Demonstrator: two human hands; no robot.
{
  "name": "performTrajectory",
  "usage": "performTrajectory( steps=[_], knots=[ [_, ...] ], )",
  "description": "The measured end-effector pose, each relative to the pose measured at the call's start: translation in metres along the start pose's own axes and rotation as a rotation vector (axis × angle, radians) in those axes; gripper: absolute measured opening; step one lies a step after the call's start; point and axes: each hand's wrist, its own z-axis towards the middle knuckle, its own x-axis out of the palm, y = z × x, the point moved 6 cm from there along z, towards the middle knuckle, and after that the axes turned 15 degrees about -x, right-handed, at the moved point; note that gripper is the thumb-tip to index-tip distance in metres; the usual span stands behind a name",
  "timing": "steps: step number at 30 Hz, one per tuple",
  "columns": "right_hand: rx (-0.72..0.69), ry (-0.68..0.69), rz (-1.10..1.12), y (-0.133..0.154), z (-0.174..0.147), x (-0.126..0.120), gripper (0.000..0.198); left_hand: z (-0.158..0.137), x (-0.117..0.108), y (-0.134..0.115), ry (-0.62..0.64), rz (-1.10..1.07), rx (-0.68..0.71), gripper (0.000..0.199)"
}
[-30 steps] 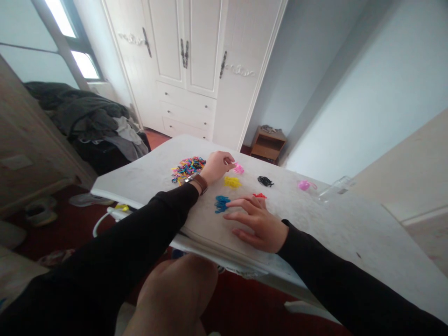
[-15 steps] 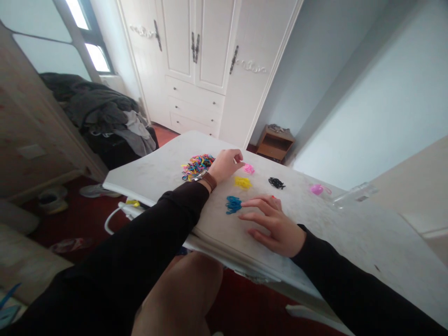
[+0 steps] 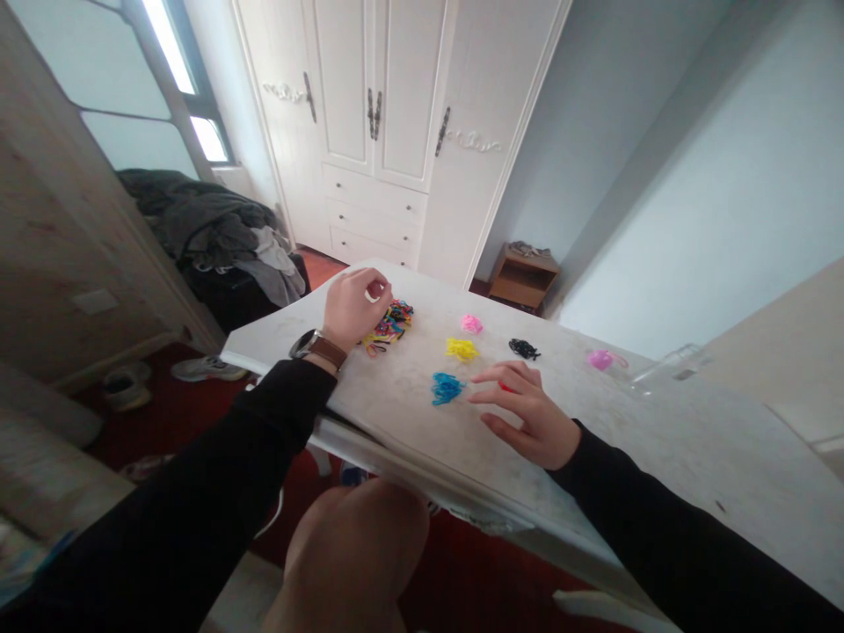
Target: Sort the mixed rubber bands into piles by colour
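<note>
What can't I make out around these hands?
Head view: part of the mixed heap, hidden by the left hand.
Head view: part of the red pile, hidden by the right hand.
Head view: whether the left hand's grip holds anything; too small.
Head view: right sleeve, cut by edge.

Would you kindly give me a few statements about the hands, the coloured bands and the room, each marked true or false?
1. The left hand is at the mixed-colour pile of bands. True.
2. Both of the person's wrists are bare. False: a wristwatch is on the left wrist.
3. The yellow bands lie between the pink bands and the blue bands. True.
4. The black bands lie left of the yellow bands in the view. False: they lie to the right.
5. Something red shows between fingers of the right hand. True.
6. The white wardrobe stands wide open. False: its doors are closed.
</note>
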Motion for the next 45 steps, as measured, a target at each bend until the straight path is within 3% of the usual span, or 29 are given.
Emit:
performTrajectory(
  steps=[4, 8, 12, 23, 30, 36, 45],
  knots=[
    [0.021, -0.003, 0.017, -0.001, -0.001, 0.0, 0.02, 0.003, -0.006, 0.023, -0.018, -0.085, -0.235, 0.013],
    [0.035, -0.005, 0.036, -0.002, -0.003, 0.001, 0.02, 0.002, 0.002, 0.033, 0.123, -0.058, -0.342, 0.014],
    [0.033, -0.006, 0.033, -0.003, -0.003, 0.001, 0.02, -0.005, 0.009, 0.03, 0.257, -0.002, -0.313, 0.016],
    [0.011, -0.011, 0.044, -0.002, -0.001, -0.001, 0.018, -0.008, 0.023, 0.03, 0.319, 0.132, -0.196, 0.026],
    [0.013, -0.025, 0.052, -0.002, -0.001, -0.001, 0.018, -0.008, 0.026, 0.032, 0.325, 0.131, -0.199, 0.028],
    [0.035, -0.003, 0.046, -0.004, -0.002, 0.0, 0.018, -0.009, 0.033, 0.035, 0.344, 0.127, -0.156, 0.018],
    [0.046, -0.005, 0.047, -0.005, -0.002, 0.0, 0.019, -0.008, 0.026, 0.03, 0.313, 0.064, -0.198, 0.014]
  ],
)
